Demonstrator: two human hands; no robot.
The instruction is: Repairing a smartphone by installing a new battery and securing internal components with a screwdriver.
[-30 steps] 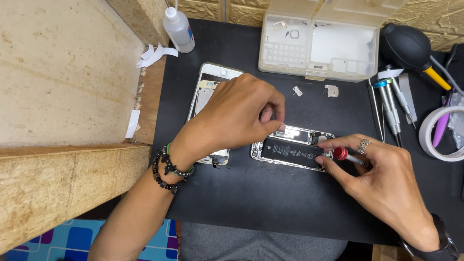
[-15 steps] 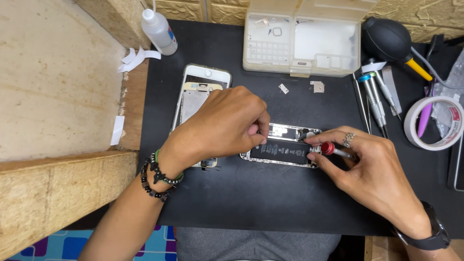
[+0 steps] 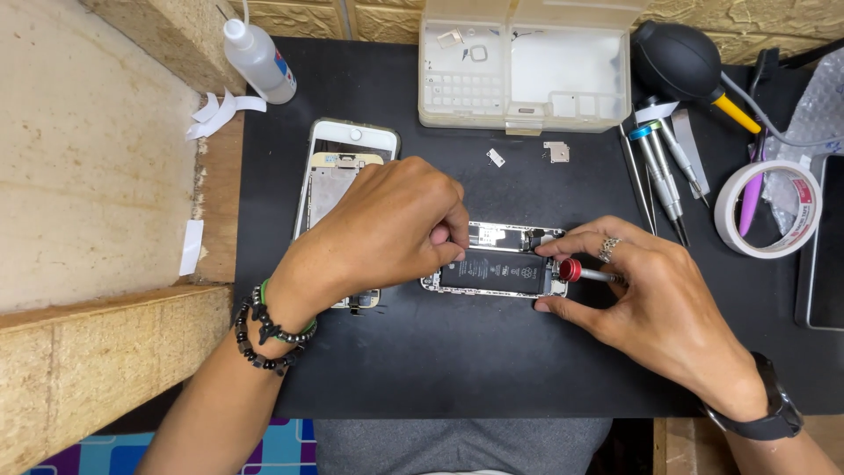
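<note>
An opened phone body [image 3: 501, 264] with a black battery lies in the middle of the black mat [image 3: 457, 369]. My left hand [image 3: 387, 229] rests over its left end, fingers curled and pinching at its upper left edge. My right hand [image 3: 651, 308] grips a small screwdriver [image 3: 580, 273] with a red cap, its tip at the phone's right end. The detached white screen panel [image 3: 338, 176] lies face down to the left, partly under my left hand.
A clear parts box [image 3: 527, 66] stands at the back, two small metal plates [image 3: 554, 151] in front of it. Screwdrivers and tweezers [image 3: 664, 167], a black air blower [image 3: 681, 62] and a tape roll [image 3: 769, 207] sit at right. A squeeze bottle [image 3: 259, 62] lies at back left.
Both hands stay on the phone body. My right hand and the screwdriver have shifted slightly along its right end. The view itself has drifted a little.
</note>
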